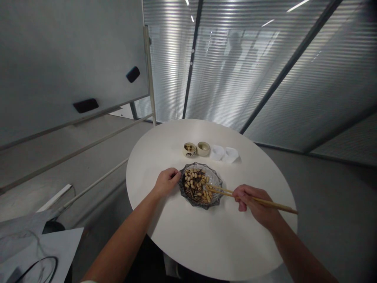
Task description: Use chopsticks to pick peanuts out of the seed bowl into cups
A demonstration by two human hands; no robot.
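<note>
A glass dish (215, 177) of pale nuts and dark seeds sits in the middle of the round white table (165, 157). My left hand (166, 181) rests curled against the dish's left rim, fingers closed on its edge. My right hand (255, 202) grips a pair of wooden chopsticks (273, 204) whose tips reach into the nuts on the dish's right side. Behind the dish stand two small cups: one (189, 149) holding a few nuts, the other (203, 148) looking empty.
Two crumpled white tissues (224, 153) lie to the right of the cups. A whiteboard on a stand (73, 59) is at the left, frosted glass walls behind. Papers and a dark cable (35, 255) lie at the lower left.
</note>
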